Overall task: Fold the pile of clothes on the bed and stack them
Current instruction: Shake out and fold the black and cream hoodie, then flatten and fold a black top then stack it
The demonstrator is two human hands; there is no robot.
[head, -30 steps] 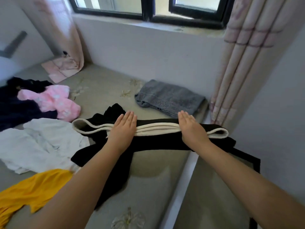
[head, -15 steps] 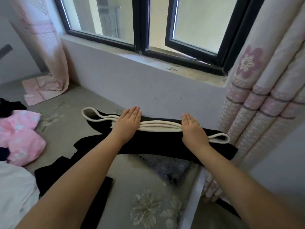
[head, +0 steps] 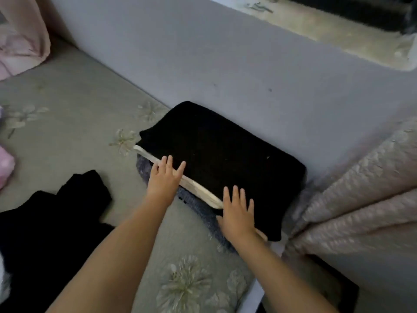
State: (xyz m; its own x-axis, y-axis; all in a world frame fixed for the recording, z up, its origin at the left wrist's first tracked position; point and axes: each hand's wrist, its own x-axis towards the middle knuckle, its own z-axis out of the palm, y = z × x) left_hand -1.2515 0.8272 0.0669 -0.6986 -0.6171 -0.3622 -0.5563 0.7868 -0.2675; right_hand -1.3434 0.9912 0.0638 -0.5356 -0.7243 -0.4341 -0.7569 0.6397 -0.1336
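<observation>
Where both hands held it aloft, the black garment (head: 221, 154) now lies folded on the grey one (head: 203, 211). Left hand (head: 164, 180) and right hand (head: 237, 213) press it flat — fingers straight, gripping nothing.

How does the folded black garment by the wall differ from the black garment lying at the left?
The folded black garment is a neat rectangle on a grey garment, under both hands; the loose black garment lies crumpled, untouched, directly on the bed. Both are black.
</observation>
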